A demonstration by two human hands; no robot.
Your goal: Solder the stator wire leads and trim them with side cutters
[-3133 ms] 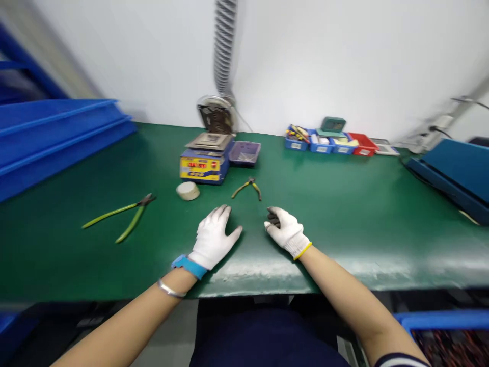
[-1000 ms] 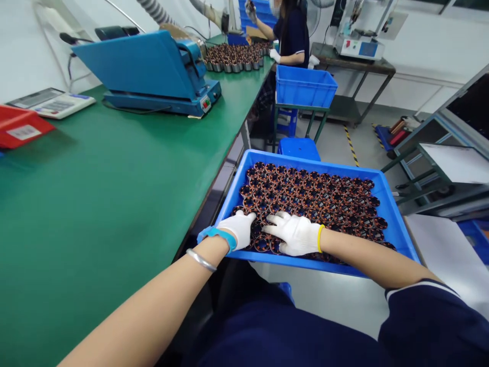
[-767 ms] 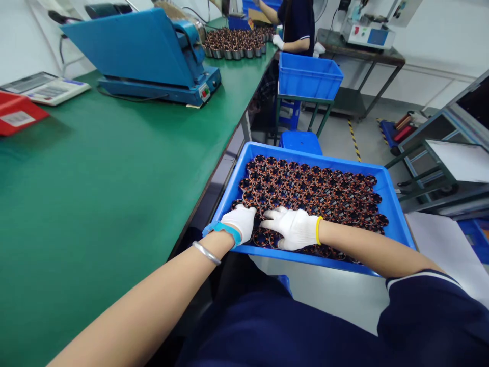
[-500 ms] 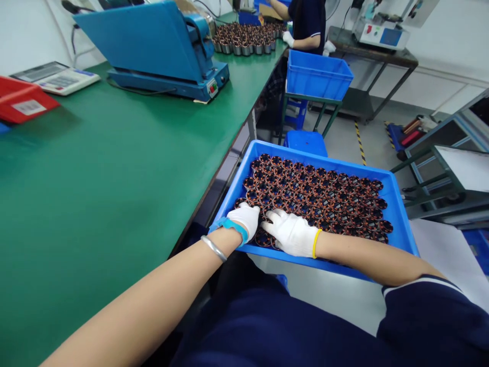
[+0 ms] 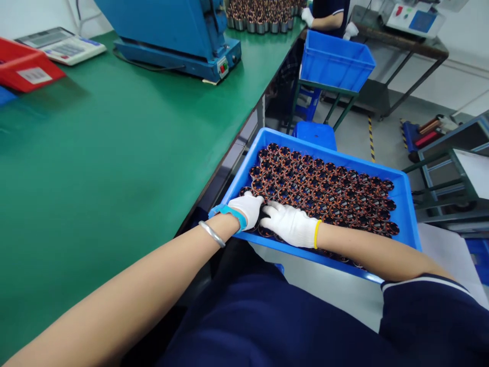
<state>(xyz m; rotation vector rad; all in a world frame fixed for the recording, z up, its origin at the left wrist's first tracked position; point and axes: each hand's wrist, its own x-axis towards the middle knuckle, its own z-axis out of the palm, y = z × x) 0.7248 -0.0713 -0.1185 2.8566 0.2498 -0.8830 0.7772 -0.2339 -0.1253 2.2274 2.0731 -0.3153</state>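
The left hand (image 5: 247,208), in a white knit glove, is lowered over the near left corner of a shallow blue plastic tray (image 5: 407,204), its fingertips hidden among the parts; the right hand (image 5: 290,224), in a matching glove with a yellow cuff, is laid just beside it, fingers bent over the same parts. The hands are close together with a narrow gap between them; whether anything is clamped by either cannot be told. The tray is largely filled with dark metal rings with copper-coloured windings (image 5: 328,188), set close in rows, openings up. No ring is seen raised above the others; the filling looks well advanced, but how many rings have been handled, or are left to be, cannot be judged. To the left of the tray a green tabletop (image 5: 126,168) is seen, on which a red plastic bin (image 5: 19,66), a white keypad device (image 5: 66,48) and a large blue metal machine (image 5: 164,25) are placed. Beyond the tray, at the tabletop's far end, grey metal cylinders with copper-coloured tops (image 5: 263,15) are massed near a co-worker's gloved hand (image 5: 307,17). Just behind the tray a blue plastic stool (image 5: 315,135) is partly hidden, and farther back a deep blue crate (image 5: 336,61) is held on a green metal stand. Black-and-yellow floor tape (image 5: 371,137) is seen beyond the tray's far side.
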